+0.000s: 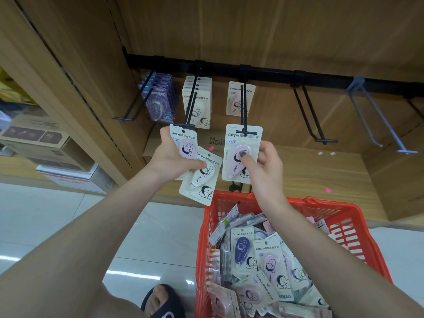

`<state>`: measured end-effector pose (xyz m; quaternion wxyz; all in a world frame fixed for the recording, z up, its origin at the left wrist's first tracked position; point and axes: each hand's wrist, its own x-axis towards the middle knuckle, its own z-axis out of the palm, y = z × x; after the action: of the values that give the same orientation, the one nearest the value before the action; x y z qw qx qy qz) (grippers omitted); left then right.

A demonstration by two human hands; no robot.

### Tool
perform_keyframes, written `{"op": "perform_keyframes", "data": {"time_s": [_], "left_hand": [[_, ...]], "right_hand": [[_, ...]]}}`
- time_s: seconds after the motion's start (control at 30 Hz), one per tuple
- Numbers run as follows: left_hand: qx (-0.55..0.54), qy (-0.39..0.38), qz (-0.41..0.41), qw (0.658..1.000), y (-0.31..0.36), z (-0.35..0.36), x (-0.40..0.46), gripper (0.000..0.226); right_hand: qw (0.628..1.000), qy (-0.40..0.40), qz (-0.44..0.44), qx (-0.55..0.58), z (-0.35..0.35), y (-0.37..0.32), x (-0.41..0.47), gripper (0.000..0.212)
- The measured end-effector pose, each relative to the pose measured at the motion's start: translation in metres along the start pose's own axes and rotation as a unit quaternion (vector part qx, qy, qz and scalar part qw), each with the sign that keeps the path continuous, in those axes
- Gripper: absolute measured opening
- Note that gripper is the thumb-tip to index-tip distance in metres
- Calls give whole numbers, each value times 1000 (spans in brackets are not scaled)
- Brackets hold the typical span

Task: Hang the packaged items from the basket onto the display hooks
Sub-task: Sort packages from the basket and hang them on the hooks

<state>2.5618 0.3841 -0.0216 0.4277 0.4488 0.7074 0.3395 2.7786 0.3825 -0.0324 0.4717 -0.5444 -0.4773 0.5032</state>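
My right hand (263,167) pinches a pink correction-tape pack (241,143) by its lower part, with the pack's top at the tip of the middle black hook (245,115). One pink pack (239,98) hangs farther back on that hook. My left hand (173,157) grips two packs, a pink one (184,140) and a white one (202,177), just below the tip of the hook (191,104) that carries several white packs. A red basket (358,216) at the lower right holds several more packs (266,260).
A far-left hook carries purple packs (160,99). Two bare hooks, one black (314,115) and one grey (378,120), project from the black rail (275,73) to the right. Cardboard boxes (34,134) fill the left shelf. A foot in a black sandal (163,301) stands on the white floor.
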Motion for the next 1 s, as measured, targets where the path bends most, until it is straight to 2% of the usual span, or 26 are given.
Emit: {"op": "perform_keyframes", "data": {"time_s": [0.2, 0.4, 0.6, 0.73, 0.77, 0.87, 0.9, 1.0], "left_hand": [[16, -2, 1, 1000, -3, 3, 6, 96], [19, -3, 4, 1000, -4, 5, 9, 97], [-5, -16, 11, 1000, -1, 7, 5, 93], [-29, -24, 17, 999, 1, 5, 3, 94], [-34, -24, 18, 999, 1, 5, 3, 95], [-53, -21, 22, 998, 2, 5, 2, 95], [-60, -19, 24, 998, 2, 5, 2, 94], [-86, -10, 23, 996, 4, 6, 1, 91]], "right_hand": [[1000, -1, 17, -15, 1, -2, 9, 14], [993, 15, 120, -12, 15, -4, 79, 4], [982, 29, 184, -12, 30, -9, 147, 45], [978, 39, 203, -5, 32, -13, 158, 48], [976, 37, 213, 1, 30, -10, 155, 54], [968, -9, 250, 16, 24, -4, 129, 100], [965, -30, 259, 20, 23, -6, 111, 96], [949, -116, 289, 42, 16, -7, 56, 46]]}}
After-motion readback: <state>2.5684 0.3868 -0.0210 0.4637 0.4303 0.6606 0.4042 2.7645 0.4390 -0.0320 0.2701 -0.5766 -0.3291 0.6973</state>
